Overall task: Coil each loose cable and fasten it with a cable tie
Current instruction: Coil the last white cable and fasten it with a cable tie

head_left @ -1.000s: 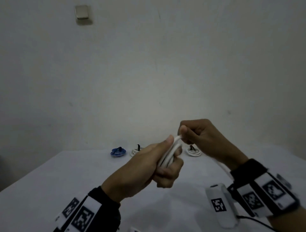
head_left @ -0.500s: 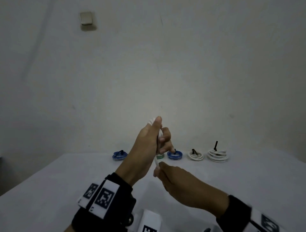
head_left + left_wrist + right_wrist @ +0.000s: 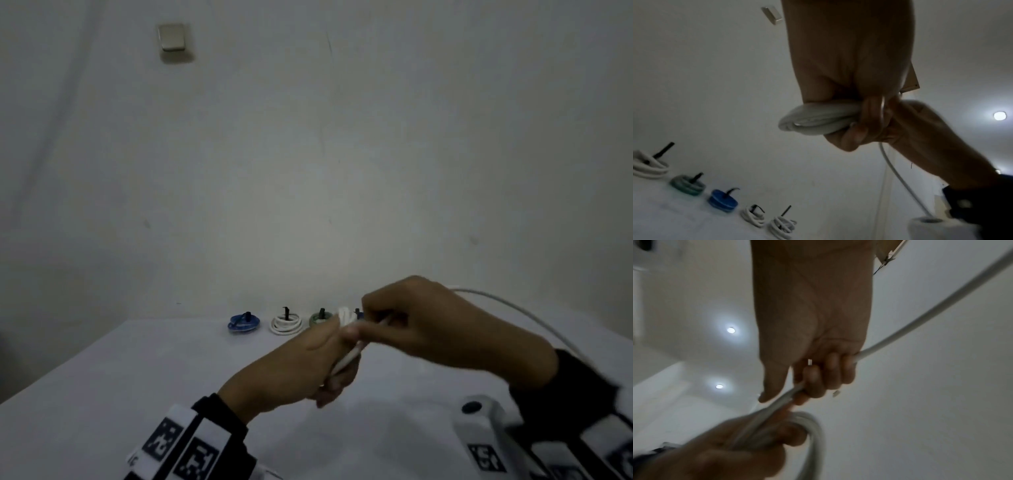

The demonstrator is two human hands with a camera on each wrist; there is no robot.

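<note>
A plain indoor room, prob. a simple recording setup – bare white wall [image 3: 342,154] with one small switch plate [image 3: 173,37], round recessed ceiling lights [image 3: 731,330], and a table under white cloth [image 3: 102,394] with a row of tied cable coils [image 3: 286,323] – no furniture etc. that tells more.

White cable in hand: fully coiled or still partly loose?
Partly loose. The left hand grips a few loops of the white cable; the right hand holds a free length trailing off.

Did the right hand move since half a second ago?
Yes. The right hand rose from below the left hand, now level with the coils on the table.
</note>
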